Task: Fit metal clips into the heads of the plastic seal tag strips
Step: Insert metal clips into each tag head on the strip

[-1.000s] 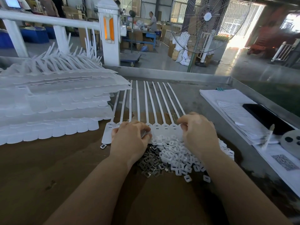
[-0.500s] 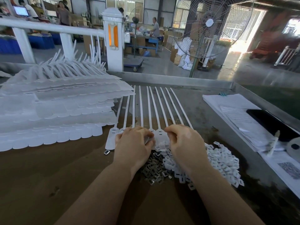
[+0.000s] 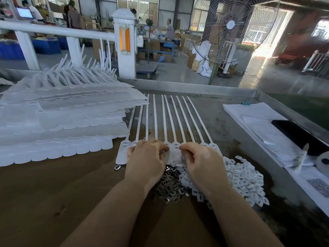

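A joined row of white seal tag strips point(image 3: 165, 120) lies on the table, tails pointing away, slotted heads toward me. My left hand point(image 3: 146, 157) and my right hand point(image 3: 199, 161) rest with curled fingers on the heads in the middle of the row, fingertips almost meeting at one head point(image 3: 175, 146). What the fingertips hold is hidden under them. Between my wrists lies a pile of metal clips point(image 3: 169, 188). Right of it spreads a heap of small white plastic caps point(image 3: 243, 179). One loose clip point(image 3: 117, 167) sits left of the row.
A tall stack of white tag strip sheets point(image 3: 58, 122) fills the left of the table. Papers point(image 3: 258, 122), a black phone point(image 3: 299, 134) and a grey disc point(image 3: 324, 162) lie at the right. The table has a raised metal rim point(image 3: 187, 88). A standing fan point(image 3: 229, 32) is beyond.
My right hand has moved left along the row of heads toward my left hand, uncovering the heap of white caps. My left hand has stayed on the heads.
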A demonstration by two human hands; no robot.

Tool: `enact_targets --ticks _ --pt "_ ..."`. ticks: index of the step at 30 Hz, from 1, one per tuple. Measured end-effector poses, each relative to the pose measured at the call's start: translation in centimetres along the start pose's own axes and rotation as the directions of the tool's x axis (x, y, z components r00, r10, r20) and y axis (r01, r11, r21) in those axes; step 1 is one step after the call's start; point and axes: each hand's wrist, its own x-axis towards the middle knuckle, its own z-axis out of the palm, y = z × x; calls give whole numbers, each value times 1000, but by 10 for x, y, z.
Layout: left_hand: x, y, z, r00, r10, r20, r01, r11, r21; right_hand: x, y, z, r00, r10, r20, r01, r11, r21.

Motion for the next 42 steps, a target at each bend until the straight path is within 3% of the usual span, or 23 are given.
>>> enact_targets --ticks 42 --pt "-2 4 -1 995 93 -44 -95 995 -27 -2 6 1 996 -65 56 67 998 -24"
